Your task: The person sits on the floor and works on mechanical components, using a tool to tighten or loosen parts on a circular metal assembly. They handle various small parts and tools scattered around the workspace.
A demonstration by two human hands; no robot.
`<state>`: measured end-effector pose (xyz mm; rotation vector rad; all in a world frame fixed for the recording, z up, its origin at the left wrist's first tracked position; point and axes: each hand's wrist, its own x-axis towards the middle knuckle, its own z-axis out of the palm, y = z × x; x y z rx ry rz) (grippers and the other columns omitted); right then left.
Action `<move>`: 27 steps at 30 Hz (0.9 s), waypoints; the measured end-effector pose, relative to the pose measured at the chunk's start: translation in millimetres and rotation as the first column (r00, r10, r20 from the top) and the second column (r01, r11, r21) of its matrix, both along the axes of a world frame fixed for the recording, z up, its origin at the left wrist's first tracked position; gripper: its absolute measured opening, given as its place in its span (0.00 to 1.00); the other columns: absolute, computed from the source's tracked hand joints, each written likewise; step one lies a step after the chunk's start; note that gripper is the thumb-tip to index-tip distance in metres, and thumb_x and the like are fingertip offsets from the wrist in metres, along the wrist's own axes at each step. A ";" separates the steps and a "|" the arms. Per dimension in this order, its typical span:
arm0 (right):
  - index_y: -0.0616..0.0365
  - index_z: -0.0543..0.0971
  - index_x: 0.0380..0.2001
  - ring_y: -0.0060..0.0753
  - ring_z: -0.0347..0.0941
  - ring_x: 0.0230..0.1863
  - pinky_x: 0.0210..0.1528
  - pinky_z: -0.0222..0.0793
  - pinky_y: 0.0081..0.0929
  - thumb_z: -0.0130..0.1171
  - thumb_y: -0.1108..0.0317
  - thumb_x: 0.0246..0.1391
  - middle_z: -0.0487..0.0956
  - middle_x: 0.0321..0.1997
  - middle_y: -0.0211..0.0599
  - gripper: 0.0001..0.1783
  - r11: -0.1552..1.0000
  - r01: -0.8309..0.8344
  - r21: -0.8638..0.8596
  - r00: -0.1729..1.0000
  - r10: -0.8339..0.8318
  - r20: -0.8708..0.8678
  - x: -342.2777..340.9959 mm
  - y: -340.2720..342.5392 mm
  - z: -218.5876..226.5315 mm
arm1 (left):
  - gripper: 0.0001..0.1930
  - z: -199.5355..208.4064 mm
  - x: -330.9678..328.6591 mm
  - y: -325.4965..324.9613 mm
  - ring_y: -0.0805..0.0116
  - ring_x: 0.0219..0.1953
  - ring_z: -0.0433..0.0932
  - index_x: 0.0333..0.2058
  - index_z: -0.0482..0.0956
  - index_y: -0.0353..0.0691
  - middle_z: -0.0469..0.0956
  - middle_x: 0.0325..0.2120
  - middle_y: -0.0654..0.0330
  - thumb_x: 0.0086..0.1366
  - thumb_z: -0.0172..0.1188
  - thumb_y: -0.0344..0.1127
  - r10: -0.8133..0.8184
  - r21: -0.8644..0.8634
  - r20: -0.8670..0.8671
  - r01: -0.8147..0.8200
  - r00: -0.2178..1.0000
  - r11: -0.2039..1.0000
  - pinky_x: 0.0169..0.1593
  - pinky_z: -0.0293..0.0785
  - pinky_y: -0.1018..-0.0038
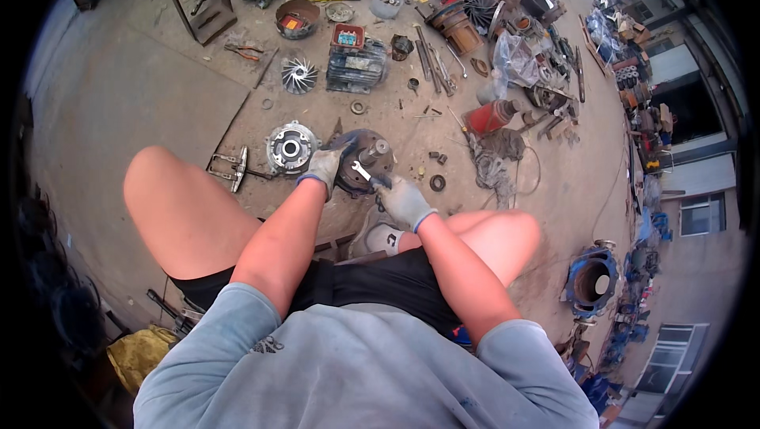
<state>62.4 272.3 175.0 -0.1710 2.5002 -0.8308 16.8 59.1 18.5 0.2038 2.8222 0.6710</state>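
A combination wrench [362, 169] is gripped in my right hand [404, 203], which wears a pale work glove. Its open jaw lies over the face of a dark round metal flange [377, 166] with a short shaft standing up from it. My left hand [323, 167], gloved too, holds the left rim of this flange, its dark-coated fingers reaching over the edge. Just left of that hand lies a silver motor end cover [291, 149] with a round central bore. A gear puller [234, 168] rests beside the cover. My shoe partly shows below the flange.
Beyond the flange stand a grey motor body [356, 70] and a finned fan wheel [299, 76]. A red bottle jack [491, 116] lies at right, near a heap of rags [497, 153]. A black ring [437, 183] is close to my right hand. Pliers [244, 51] lie far left.
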 end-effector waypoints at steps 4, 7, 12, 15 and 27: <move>0.57 0.85 0.50 0.47 0.85 0.42 0.47 0.77 0.41 0.58 0.56 0.66 0.87 0.38 0.50 0.18 0.997 -0.065 0.052 0.995 0.061 0.082 -31.5 8.6 -4.3 | 0.33 -16.4 1.6 6.1 0.54 0.43 0.88 0.71 0.67 0.68 0.88 0.42 0.54 0.68 0.57 0.33 0.005 0.106 -0.079 0.003 0.997 0.994 0.48 0.83 0.60; 0.57 0.85 0.49 0.50 0.85 0.44 0.50 0.77 0.43 0.60 0.53 0.64 0.87 0.38 0.52 0.21 0.973 -0.200 0.113 0.979 0.193 0.073 -48.2 -5.4 17.9 | 0.33 -70.9 1.2 -11.1 0.54 0.42 0.88 0.71 0.66 0.68 0.88 0.43 0.54 0.69 0.56 0.32 0.058 0.136 -0.191 -0.032 0.980 0.990 0.49 0.83 0.61; 0.61 0.84 0.46 0.40 0.86 0.38 0.42 0.79 0.38 0.56 0.58 0.69 0.87 0.33 0.46 0.18 0.992 -0.120 0.032 0.984 0.115 0.140 -51.0 18.0 -20.0 | 0.36 -26.1 -4.7 12.8 0.59 0.48 0.87 0.74 0.62 0.62 0.85 0.52 0.56 0.70 0.56 0.29 -0.035 -0.014 -0.066 0.034 0.997 0.999 0.53 0.82 0.66; 0.64 0.83 0.43 0.32 0.84 0.34 0.36 0.79 0.33 0.52 0.61 0.73 0.85 0.31 0.41 0.17 0.964 0.106 -0.242 0.928 -0.009 0.372 -14.6 -8.1 -41.7 | 0.37 -20.1 10.0 11.7 0.55 0.46 0.87 0.74 0.61 0.61 0.86 0.48 0.52 0.67 0.60 0.34 0.060 0.027 -0.037 -0.059 0.998 0.998 0.52 0.82 0.63; 0.62 0.82 0.45 0.32 0.83 0.28 0.29 0.77 0.29 0.50 0.67 0.73 0.86 0.32 0.39 0.13 0.845 0.376 -0.380 0.830 -0.125 0.543 18.6 -11.9 -38.4 | 0.33 25.0 -28.6 -11.8 0.56 0.39 0.88 0.68 0.72 0.51 0.87 0.43 0.52 0.63 0.69 0.40 0.081 0.587 0.335 -0.275 0.939 0.761 0.42 0.85 0.64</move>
